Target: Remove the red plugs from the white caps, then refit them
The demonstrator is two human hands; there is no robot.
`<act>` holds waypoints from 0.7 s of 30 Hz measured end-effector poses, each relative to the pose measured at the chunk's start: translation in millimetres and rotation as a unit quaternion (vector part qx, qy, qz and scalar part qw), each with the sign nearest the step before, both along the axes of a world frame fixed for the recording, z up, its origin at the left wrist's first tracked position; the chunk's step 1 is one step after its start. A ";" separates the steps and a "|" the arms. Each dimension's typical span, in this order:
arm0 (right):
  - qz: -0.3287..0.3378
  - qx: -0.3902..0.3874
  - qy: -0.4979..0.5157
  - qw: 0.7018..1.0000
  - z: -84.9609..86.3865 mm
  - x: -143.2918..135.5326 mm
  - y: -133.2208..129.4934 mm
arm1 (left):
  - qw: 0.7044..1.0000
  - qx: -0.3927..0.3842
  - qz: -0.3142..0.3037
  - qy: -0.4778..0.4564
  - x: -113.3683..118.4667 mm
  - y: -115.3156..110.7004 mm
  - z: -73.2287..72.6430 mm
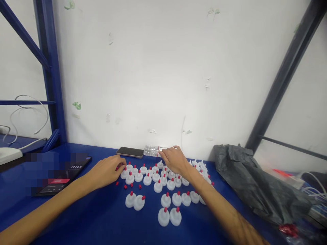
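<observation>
My left hand (111, 170) is over the left end of a group of white nozzle lids (138, 176), its fingers curled together around a small red cap (118, 168) that partly shows. Several loose red caps (125, 187) lie on the blue table just below it. My right hand (174, 159) hovers over the back of the group, fingers bent and apart, with nothing visible in them. Near its fingertips stands a lid with a bare nozzle (160, 165). Most lids carry red tips; several bare ones (201, 165) stand at the back right, partly behind my right wrist.
A dark phone (130, 152) and a clear plastic bottle (151, 150) lie along the wall. On the left is a lit phone (65, 177). A grey plastic bag (252, 180) covers the right side. Blue rack posts (51, 68) frame the table (99, 217).
</observation>
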State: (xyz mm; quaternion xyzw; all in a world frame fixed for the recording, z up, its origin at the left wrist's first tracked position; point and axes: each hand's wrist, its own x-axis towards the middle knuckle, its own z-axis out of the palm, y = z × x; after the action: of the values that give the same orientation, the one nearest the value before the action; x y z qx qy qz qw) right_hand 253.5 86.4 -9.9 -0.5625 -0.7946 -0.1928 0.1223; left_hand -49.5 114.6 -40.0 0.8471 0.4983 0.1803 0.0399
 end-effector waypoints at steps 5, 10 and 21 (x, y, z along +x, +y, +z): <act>0.030 0.002 0.012 0.999 3.6 -11.2 -6.4 | 1.000 -0.002 -0.019 -0.008 7.9 -2.8 -3.6; 0.090 0.004 0.032 0.995 4.9 -28.6 -19.6 | 0.999 -0.004 -0.035 -0.041 10.0 -3.2 2.9; 0.161 -0.021 0.093 0.982 7.7 -60.8 -47.6 | 0.974 0.053 -0.140 -0.169 21.0 -17.6 4.8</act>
State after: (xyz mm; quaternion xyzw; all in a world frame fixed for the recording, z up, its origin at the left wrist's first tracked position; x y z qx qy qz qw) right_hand 192.7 38.9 -2.2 -0.4452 -0.8637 -0.1012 0.2134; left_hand -28.5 97.0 -35.2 0.8665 0.3507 0.3398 0.1037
